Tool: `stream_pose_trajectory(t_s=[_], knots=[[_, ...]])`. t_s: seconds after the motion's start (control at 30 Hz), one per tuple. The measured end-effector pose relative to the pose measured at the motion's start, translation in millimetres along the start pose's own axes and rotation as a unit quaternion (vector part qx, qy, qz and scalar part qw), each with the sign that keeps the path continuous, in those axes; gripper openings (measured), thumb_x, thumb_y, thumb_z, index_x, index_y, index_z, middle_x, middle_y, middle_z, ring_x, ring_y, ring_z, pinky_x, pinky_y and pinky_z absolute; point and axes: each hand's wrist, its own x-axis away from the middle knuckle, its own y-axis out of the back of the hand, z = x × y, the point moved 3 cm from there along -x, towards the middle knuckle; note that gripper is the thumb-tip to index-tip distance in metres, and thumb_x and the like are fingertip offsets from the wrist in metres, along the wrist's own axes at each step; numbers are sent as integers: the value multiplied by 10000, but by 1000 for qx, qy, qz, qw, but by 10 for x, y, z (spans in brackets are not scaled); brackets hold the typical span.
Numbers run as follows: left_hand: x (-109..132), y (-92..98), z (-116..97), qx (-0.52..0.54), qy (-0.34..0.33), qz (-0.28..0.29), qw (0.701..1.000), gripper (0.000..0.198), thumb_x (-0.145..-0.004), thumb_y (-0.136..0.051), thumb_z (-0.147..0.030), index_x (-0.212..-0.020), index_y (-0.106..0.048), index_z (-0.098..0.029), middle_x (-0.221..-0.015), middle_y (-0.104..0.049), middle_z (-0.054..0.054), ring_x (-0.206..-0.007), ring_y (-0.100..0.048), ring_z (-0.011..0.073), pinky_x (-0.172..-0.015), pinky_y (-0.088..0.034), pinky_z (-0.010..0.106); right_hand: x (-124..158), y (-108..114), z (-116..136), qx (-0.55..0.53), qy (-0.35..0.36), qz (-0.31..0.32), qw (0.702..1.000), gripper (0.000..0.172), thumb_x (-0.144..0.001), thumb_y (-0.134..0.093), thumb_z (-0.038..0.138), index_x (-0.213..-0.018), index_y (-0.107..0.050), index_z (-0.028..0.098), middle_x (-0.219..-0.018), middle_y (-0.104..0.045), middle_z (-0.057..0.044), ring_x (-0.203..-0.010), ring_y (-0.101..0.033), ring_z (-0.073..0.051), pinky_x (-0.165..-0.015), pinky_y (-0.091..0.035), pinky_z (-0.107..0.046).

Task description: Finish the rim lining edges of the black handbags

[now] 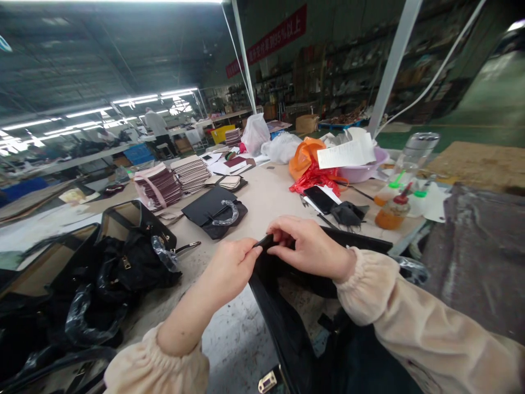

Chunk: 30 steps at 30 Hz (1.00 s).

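A black handbag (283, 328) lies open in front of me, with a gold-coloured clasp plate (267, 381) low on its near side. My left hand (235, 262) pinches the far corner of the bag's rim between thumb and fingers. Close beside it, my right hand (305, 246) grips the same edge, its fingers curled over the rim. Both hands nearly meet at that corner. Part of the bag's inside shows below my right wrist, while my right sleeve covers some of its right side.
Several black bags (135, 257) with plastic-wrapped handles crowd the left. A flat black bag (215, 210) lies ahead, near stacked panels (158, 186). To the right are a phone (319, 199), glue bottles (392, 210) and a lilac basin (361, 172). A person (156, 126) stands far off.
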Motion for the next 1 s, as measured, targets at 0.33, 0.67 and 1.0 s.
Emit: stream_pose_trajectory(t_s=[0.33,0.67,1.0], knots=[[-9,6,-4,2,-25,11,1000,285,-874,-401,-280,-624,-472,-163,-541,-445,-45,-519,-391,81,-514,-239,226,-8,-22,-52,40,10,-27,999,160,-789,-638,181,-941,-672,148,-805,-577,-28,-701,-541,-105,-664,-431,-225],[-4,9,19,-13,-48,23,998,291,-875,-399,-297,-632,-477,-159,-527,-426,-50,-495,-371,75,-502,-231,228,-37,-15,-31,67,-10,-19,997,70,-787,-643,186,-844,-665,152,-768,-563,-15,-705,-528,-106,-652,-411,-217],[-125,61,28,-58,-35,8,998,379,-860,-408,-393,-576,-483,-154,-516,-432,-39,-514,-388,89,-513,-231,244,-47,-4,-61,40,16,14,999,317,-756,-641,136,-1072,-615,146,-875,-567,-40,-734,-539,-117,-696,-448,-238]])
